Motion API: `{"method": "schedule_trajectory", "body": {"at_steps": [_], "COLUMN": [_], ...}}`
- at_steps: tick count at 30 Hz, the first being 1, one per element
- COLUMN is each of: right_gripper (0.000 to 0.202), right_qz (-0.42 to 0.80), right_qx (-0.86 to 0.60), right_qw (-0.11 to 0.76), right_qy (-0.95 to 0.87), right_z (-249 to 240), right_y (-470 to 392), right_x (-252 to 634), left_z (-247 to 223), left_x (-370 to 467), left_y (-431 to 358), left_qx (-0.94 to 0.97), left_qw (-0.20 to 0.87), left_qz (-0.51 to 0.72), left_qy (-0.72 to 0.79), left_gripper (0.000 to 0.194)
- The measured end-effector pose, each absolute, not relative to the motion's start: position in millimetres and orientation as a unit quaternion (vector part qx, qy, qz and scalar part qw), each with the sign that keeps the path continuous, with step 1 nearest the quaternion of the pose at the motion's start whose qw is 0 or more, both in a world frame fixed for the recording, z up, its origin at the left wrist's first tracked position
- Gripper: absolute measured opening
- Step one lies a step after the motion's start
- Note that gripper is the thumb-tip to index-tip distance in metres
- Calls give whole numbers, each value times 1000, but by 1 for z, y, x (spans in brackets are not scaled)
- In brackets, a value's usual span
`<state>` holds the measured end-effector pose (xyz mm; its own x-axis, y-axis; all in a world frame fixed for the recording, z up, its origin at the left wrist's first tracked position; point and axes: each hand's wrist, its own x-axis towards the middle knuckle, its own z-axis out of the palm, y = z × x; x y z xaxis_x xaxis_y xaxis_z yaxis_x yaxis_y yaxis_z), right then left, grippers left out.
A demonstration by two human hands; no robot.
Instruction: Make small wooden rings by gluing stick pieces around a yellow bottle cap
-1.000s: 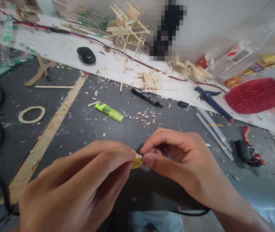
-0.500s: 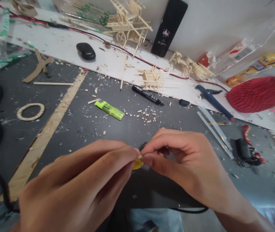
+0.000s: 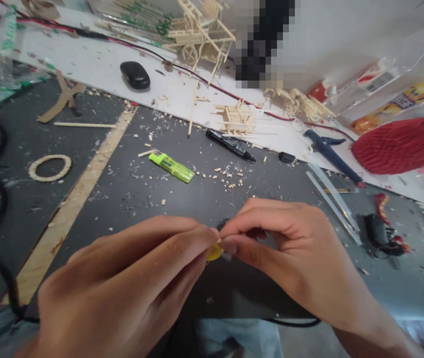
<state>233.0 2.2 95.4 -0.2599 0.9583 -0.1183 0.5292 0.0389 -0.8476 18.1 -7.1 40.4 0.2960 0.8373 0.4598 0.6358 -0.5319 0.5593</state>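
Observation:
My left hand (image 3: 133, 278) is closed, its fingertips pinching a small yellow rounded piece (image 3: 214, 252) that is mostly hidden behind them. Against it, my right hand (image 3: 282, 248) pinches with thumb and forefinger at a tiny pale bit (image 3: 219, 240), which looks like wood. The fingertips of both hands meet just above the dark tabletop. Beyond them lie several little cut wooden bits (image 3: 230, 175) and a lime-green plastic case (image 3: 172, 167), perhaps a blade holder.
A black marker (image 3: 230, 145), a wooden ring (image 3: 49, 178), a blue glue gun (image 3: 333, 154), clear glue sticks (image 3: 333, 204) and keys (image 3: 379, 233) lie around. Stick models (image 3: 237, 118) stand on the white board at the back. A black cable (image 3: 1, 199) runs down the left.
The view has shifted slightly, so the table things sit a little further right and higher. Both hands keep the same pinch on the yellow piece and the pale bit.

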Motion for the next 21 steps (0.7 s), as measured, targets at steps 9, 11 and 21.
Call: {"method": "schedule_trajectory", "body": {"at_steps": [9,11,21], "right_gripper": [13,13,9], "right_qz": [414,416,392], "right_qx": [-555,-556,-608], "right_qw": [243,245,273], "right_qy": [-679,-677,-634], "right_z": [97,96,114], "right_y": [1,1,2], "right_x": [235,235,247], "left_z": [41,42,44], "left_x": [18,19,15], "left_y": [-4,-3,-10], "left_qx": [796,794,779], "left_qw": [122,121,149], "left_qz": [390,396,370], "left_qy": [446,446,484], "left_gripper": [19,19,14]}}
